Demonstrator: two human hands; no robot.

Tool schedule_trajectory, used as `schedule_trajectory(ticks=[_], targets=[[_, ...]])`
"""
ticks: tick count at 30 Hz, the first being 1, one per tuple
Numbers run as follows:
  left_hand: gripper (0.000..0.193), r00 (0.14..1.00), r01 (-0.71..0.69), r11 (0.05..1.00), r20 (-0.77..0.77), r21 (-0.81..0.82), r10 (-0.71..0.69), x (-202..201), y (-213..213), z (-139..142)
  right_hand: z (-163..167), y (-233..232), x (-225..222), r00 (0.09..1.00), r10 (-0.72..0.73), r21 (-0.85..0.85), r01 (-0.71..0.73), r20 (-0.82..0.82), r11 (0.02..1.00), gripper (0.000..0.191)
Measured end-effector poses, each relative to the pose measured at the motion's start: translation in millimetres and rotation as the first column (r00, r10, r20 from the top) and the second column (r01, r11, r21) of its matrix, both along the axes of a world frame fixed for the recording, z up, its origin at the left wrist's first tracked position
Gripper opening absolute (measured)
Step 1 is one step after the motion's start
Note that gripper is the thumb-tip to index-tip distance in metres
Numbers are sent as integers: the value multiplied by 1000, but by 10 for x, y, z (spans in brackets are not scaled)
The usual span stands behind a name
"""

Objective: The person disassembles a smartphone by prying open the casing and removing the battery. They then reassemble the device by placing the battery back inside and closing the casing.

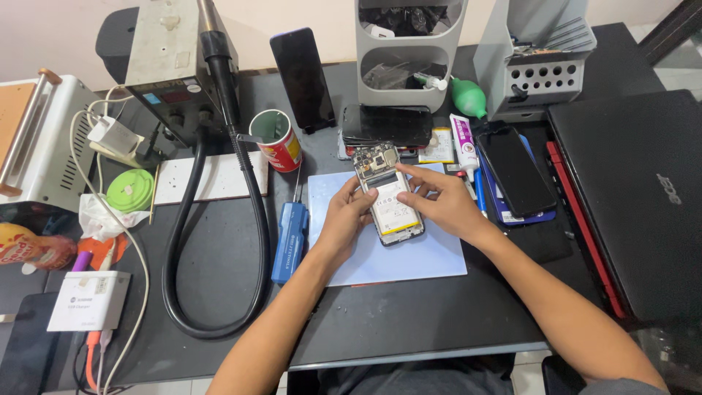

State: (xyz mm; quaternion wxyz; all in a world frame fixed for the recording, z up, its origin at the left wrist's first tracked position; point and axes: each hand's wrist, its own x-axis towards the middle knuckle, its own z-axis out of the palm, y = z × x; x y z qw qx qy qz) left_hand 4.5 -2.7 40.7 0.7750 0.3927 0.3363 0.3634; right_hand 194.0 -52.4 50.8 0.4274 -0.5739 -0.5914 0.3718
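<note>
Nearest the camera, both forearms reach in over the dark bench toward a pale blue work mat (439, 256), which gives a clean, light surface so small parts show up against it. On the mat lies an opened phone (387, 197) with its back cover off, battery and board exposed, lying lengthwise away from the person. The left hand (347, 216) curls around the phone's left edge, fingers closed on it to steady the body. The right hand (439, 201) rests over the right side, its fingers bent, with fingertips pressing on the battery area; I judge this to be a two-handed brace so the phone cannot slide. Just left of the mat a blue tool (290, 241) lies within easy reach. Further left a thick black hose (219, 241) loops from the hot-air station (172, 58). A red can (278, 139) stands behind, near more dark phones (515, 172) beside a closed laptop (636, 197). At the back, grey organiser bins (409, 55) hold spare parts
</note>
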Motion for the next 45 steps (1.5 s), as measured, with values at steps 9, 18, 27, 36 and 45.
schedule_trajectory(ticks=[9,18,27,36,45], targets=[[53,1000,-11,1000,-7,4,11,6,-11,44,34,12,-31,1000,-4,50,5,-9,999,59],[52,1000,-7,1000,14,16,6,4,7,36,38,18,-43,1000,-5,87,5,-3,996,59],[52,1000,-2,1000,16,-4,3,-7,6,35,33,1,-58,999,10,92,-6,-44,996,63],[51,1000,-7,1000,13,-1,7,2,-8,28,27,6,-44,995,39,63,-34,-93,997,74],[49,1000,-4,1000,11,12,3,17,-22,40,89,58,-1,932,1,-285,-112,-363,952,55]])
